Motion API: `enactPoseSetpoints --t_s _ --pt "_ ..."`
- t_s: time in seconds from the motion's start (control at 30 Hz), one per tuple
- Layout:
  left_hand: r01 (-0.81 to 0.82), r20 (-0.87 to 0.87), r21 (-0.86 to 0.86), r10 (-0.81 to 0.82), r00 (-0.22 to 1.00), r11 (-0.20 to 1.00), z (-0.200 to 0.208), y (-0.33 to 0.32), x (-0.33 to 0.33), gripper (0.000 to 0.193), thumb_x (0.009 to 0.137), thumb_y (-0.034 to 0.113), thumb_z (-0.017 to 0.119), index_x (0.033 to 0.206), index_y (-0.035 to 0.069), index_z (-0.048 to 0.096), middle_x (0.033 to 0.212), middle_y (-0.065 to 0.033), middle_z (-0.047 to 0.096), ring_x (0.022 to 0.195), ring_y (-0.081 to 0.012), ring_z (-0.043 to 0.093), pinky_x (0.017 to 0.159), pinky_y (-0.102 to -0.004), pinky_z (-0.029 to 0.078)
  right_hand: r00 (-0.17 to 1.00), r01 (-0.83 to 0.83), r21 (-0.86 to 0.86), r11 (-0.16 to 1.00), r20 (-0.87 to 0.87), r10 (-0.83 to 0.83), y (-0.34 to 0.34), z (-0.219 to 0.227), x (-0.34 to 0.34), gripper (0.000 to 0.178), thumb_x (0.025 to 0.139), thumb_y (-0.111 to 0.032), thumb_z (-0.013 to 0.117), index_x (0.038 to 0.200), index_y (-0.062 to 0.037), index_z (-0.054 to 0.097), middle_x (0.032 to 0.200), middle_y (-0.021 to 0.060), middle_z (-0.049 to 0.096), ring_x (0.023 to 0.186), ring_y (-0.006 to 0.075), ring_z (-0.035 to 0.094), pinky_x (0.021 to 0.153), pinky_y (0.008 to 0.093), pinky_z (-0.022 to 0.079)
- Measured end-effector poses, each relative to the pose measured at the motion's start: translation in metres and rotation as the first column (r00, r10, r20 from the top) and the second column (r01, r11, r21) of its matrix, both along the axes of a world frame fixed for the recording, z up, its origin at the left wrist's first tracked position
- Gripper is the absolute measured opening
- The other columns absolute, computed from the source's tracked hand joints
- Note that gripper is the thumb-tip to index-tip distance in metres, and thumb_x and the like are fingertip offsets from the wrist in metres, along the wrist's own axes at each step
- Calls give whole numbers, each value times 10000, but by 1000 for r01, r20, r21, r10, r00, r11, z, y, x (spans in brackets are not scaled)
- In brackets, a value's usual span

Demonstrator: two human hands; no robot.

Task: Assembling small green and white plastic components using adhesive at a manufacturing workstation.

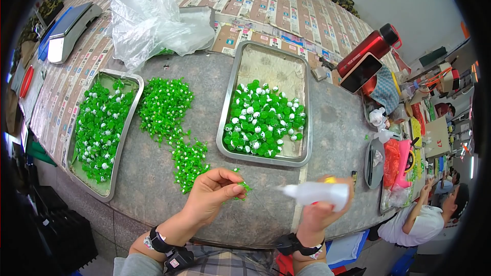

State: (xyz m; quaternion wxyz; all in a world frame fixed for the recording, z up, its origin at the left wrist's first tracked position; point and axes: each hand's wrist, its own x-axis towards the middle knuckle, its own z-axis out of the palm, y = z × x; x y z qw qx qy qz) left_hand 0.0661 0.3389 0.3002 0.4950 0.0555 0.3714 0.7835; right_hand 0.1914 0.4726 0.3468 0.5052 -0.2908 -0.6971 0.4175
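Left hand (212,194): fingers (236,189) pinched shut on a small green plastic sprig (244,188), thumb and forefinger closed at its stem. Right hand (323,209): fingers wrapped tight around a white squeeze bottle (317,193), nozzle aimed left at the sprig, tip just short of it, not touching as far as I can tell. Both hands hover over the grey table (332,122) near its front edge. Just up-left of the left fingers: loose pile of green sprigs with white beads (171,122), lying bare on the table, tail end of it almost reaching the fingers. Further left of that: long metal tray (125,122) full of the same pieces. Up and between the two hands: second metal tray (307,117), green and white pieces heaped in its near half, far half bare. Well beyond the fingers, far side: crumpled clear plastic bag (153,15), red flask (371,47), phone (361,72) leaning beside it. Far right, below the table edge: another person (424,214) in white, apart from these hands.
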Motion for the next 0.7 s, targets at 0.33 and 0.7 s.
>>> enactPoseSetpoints --t_s 0.33,0.7 --pt "-7 52 -45 10 999 999 2 -4 0 92 744 18 559 830 13 527 760 -76 570 688 -140 556 635 -280 478 990 -1 -346 938 134 50 117 -30 39 349 719 -55 580 1024 37 438 895 79 541 795 125 530 719 249 427" --pt "2 48 -52 0 999 999 -2 -3 0 84 749 31 560 825 19 528 758 -68 571 683 -134 557 634 -277 479 760 62 547 835 516 -395 91 5 17 377 652 -36 605 1004 -31 470 870 86 553 842 241 511 702 309 400"
